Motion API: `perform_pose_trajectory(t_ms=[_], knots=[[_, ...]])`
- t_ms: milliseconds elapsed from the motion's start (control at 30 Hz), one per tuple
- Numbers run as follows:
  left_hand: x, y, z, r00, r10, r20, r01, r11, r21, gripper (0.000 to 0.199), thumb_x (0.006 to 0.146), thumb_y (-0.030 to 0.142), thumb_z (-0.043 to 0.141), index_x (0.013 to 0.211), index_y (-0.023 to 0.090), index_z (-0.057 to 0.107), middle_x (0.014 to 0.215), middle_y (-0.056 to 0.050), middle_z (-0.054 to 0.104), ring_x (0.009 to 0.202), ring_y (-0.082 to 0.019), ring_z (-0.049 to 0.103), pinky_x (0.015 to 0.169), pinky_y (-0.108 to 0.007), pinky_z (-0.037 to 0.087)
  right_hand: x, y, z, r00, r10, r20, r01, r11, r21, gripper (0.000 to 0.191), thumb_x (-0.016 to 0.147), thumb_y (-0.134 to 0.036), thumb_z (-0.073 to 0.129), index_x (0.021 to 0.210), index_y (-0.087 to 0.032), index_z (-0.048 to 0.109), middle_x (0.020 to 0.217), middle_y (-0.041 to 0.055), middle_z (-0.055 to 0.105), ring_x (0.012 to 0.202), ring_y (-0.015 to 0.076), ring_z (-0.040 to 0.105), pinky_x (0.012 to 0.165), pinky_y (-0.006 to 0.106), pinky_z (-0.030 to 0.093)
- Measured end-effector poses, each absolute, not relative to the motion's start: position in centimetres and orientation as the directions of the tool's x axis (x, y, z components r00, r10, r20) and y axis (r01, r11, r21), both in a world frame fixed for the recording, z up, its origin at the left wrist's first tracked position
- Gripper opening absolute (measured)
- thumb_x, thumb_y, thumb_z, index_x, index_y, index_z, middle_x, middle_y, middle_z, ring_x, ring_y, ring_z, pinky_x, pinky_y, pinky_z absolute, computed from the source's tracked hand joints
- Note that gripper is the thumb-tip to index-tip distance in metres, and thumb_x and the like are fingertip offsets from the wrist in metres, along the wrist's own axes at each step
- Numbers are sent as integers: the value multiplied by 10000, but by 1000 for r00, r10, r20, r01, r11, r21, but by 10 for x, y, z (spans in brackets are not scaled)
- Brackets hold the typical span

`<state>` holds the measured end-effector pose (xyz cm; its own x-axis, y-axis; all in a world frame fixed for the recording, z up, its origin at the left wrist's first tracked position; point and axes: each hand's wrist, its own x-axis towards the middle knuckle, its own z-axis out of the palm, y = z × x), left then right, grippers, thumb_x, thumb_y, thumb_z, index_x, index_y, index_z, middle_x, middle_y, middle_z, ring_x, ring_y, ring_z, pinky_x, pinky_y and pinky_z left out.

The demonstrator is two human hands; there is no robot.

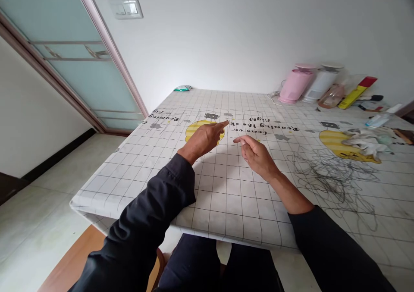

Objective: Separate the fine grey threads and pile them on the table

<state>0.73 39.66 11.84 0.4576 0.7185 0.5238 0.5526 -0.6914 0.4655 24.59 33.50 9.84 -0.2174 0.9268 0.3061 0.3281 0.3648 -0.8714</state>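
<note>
My left hand (204,139) is over the yellow striped print, fingers pressed together and pointing right; something tiny may be at its fingertips, too small to make out. Close by on the right, my right hand (257,156) has its index finger stretched toward the left, with the thumb and other fingers curled closed. Whatever lies in that grip is hidden. A small gap separates the two hands. On the tablecloth to the right of my right hand is a loose tangle of thin dark strands (334,177).
The gridded tablecloth (123,184) covers the table. Along the back right stand a pink container (295,85), a white container (318,85), a bottle (331,95) and a yellow-red box (357,93). Crumpled cloth (365,141) lies at right, a green-white packet (183,88) at the back left corner.
</note>
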Motion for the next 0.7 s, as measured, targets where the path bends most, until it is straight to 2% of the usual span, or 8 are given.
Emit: perform_pose_trajectory(t_ms=[167,267,533,700], knots=[[7,396,119,443,728,524,461,-686,563,378,1093,224,645,1453,194,756,1137,-120,820,785,-189,741,863,-339,592,248,338,96,-223,931,289,288,346,-893,471,1140,-702,501,1188,-286,717,701,-26,502,600,184,466,569,325,390],[7,397,118,437,730,526,475,-684,554,372,1127,231,587,1457,179,752,1157,-127,817,736,-165,736,840,-331,598,248,340,95,-219,934,283,293,339,-894,468,1142,-694,495,1181,-278,707,705,-25,505,610,183,470,580,325,394],[3,401,115,466,715,522,553,-696,459,462,1096,124,497,1498,174,718,1208,-108,824,824,-157,804,760,-282,640,245,339,93,-239,952,190,407,276,-871,344,1163,-495,440,1192,-264,694,710,-33,495,631,191,476,622,333,410],[4,397,120,412,784,465,570,-620,539,399,1122,158,500,1422,179,762,1171,-78,839,813,-146,822,760,-262,662,246,341,90,-277,942,188,519,311,-796,336,1158,-425,398,1159,-248,684,713,-30,520,638,193,497,660,338,421]])
